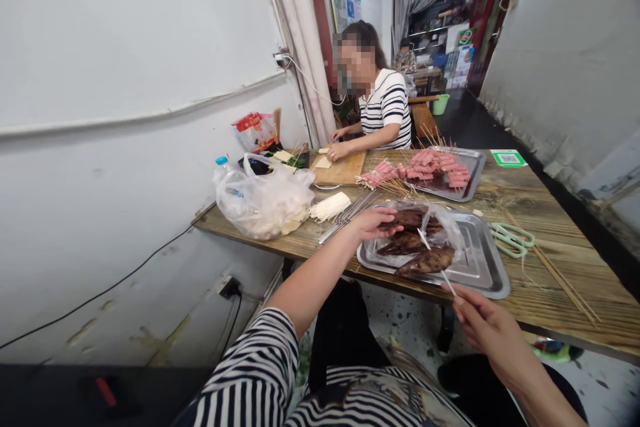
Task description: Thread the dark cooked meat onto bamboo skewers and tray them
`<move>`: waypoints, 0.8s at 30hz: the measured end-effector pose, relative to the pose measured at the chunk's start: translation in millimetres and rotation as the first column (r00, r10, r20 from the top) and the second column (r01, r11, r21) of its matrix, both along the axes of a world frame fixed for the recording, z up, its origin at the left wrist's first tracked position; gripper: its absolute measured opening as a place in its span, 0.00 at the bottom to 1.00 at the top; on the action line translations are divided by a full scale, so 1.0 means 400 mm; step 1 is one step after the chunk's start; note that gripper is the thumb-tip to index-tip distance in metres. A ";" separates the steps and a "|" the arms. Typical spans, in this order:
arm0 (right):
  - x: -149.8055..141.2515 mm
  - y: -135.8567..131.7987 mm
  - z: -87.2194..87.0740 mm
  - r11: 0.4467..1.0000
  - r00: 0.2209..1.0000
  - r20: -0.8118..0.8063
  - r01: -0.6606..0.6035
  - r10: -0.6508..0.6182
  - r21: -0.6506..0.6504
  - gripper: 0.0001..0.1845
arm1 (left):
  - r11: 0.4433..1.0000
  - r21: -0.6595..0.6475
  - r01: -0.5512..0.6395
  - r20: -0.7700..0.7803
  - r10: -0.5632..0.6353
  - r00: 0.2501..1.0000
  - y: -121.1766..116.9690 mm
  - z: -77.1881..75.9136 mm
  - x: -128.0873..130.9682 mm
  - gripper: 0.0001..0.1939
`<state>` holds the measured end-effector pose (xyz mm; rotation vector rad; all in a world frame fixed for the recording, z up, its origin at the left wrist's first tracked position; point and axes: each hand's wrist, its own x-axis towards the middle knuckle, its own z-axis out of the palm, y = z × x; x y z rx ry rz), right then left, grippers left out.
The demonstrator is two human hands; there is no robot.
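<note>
My left hand (pixel 374 222) reaches over the near steel tray (pixel 480 260) and rests on dark brown meat pieces (pixel 407 219) lying in a clear plastic bag, fingers curled on one piece. My right hand (pixel 483 320) is below the table edge and pinches the end of a thin skewer (pixel 447 278). That skewer runs up through a brown meat piece (pixel 427 260) lying on the tray.
Green scissors (pixel 513 238) and loose bamboo sticks (pixel 560 273) lie right of the tray. A plastic bag of white food (pixel 265 203), enoki mushrooms (pixel 330 205) and metal skewers (pixel 345 217) lie left. A far tray (pixel 473 177) holds pink skewered meat. A person in stripes (pixel 385 110) works at a cutting board (pixel 343 170).
</note>
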<state>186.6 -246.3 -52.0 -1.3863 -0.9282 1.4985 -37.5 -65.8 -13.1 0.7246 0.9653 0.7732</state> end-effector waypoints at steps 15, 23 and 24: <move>0.059 -0.058 -0.002 0.982 0.995 0.015 0.097 -0.096 -0.163 0.39 | 0.885 0.434 0.168 -0.394 0.018 0.919 -0.001 -0.063 0.036 0.11; 0.083 -0.059 -0.041 0.984 0.998 0.003 0.068 -0.069 -0.165 0.36 | 0.667 0.530 0.523 -0.651 -0.075 0.755 0.029 -0.022 0.014 0.09; 0.082 -0.059 -0.042 0.984 0.998 0.000 0.061 -0.061 -0.166 0.36 | 0.692 0.523 0.498 -0.632 -0.078 0.771 0.035 -0.017 0.013 0.06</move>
